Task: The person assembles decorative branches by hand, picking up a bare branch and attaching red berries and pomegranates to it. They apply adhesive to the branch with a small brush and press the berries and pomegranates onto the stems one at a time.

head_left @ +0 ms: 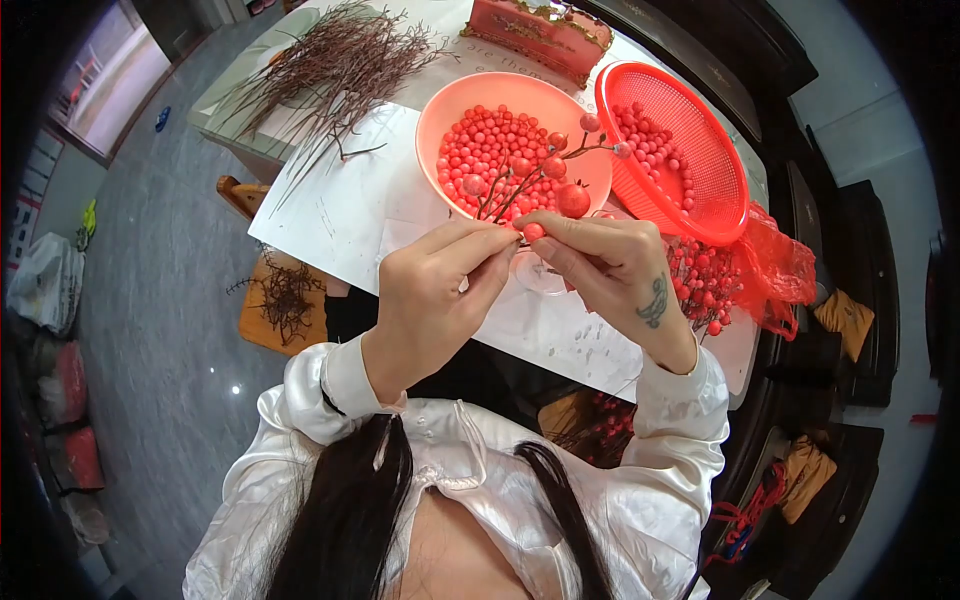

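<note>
On the table (340,215) a bowl (495,90) of beads (490,150) sits at upper centre, a basket (705,140) just right of it (rims overlapping), a box (535,35) behind, twigs (340,60) at upper left.

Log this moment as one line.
left hand: fingers pinch berry twig base | right hand: fingers pinch red bead at twig base | behind: pink bowl of loose beads, red basket

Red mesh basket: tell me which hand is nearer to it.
Right. The right hand, pinching the berry sprig, is just beside the lower rim of the red mesh basket; the left hand, also pinching the sprig, lies beyond it, farther from the basket.
</note>
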Demonstrator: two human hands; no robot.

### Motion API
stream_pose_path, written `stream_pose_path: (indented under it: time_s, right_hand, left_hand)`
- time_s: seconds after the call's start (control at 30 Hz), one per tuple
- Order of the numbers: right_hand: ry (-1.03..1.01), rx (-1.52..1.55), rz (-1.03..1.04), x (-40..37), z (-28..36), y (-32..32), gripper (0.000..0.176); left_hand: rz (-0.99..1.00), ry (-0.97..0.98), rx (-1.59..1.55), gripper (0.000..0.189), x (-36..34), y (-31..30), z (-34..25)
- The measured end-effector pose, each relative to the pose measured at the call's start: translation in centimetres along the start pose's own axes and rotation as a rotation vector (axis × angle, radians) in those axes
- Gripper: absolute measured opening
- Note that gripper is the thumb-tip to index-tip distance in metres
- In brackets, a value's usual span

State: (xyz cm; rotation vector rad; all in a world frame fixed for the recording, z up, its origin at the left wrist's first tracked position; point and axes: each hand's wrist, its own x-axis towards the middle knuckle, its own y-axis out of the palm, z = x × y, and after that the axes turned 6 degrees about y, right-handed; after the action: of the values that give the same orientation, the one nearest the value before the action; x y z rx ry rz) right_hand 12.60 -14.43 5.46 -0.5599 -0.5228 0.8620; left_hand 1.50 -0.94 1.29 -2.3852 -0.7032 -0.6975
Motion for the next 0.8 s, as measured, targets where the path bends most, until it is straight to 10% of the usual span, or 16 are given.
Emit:
stream_pose_path:
  time_s: [0.8]
  right_hand:
    - [-0.091,0.027,-0.053,-0.1,-0.9,0.2,0.018]
  left_hand:
    - [0.003,-0.003,-0.029,0.013,0.1,0.1,-0.5]
